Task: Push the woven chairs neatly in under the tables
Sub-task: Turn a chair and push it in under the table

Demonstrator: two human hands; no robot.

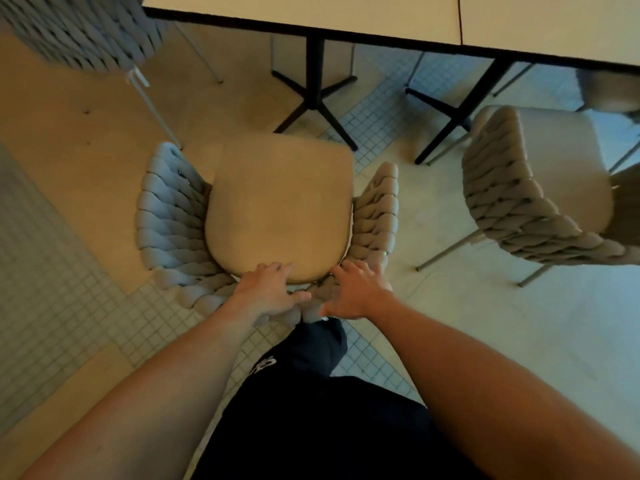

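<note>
The woven chair [266,216] stands on the floor [69,140], its seat short of the surface [311,12] ahead. Both hands rest on its curved back: left hand [268,289] and right hand [356,292], fingers [277,268] spread and loosely bent over the rim. A second chair [533,188] stands to the right, angled.

floor [69,341]: tile and wood | on it: three woven chairs [277,209], two tables [304,15]

left hand [268,289], right hand [356,292] on woven chair [173,216] back | table [311,12] ahead
</note>
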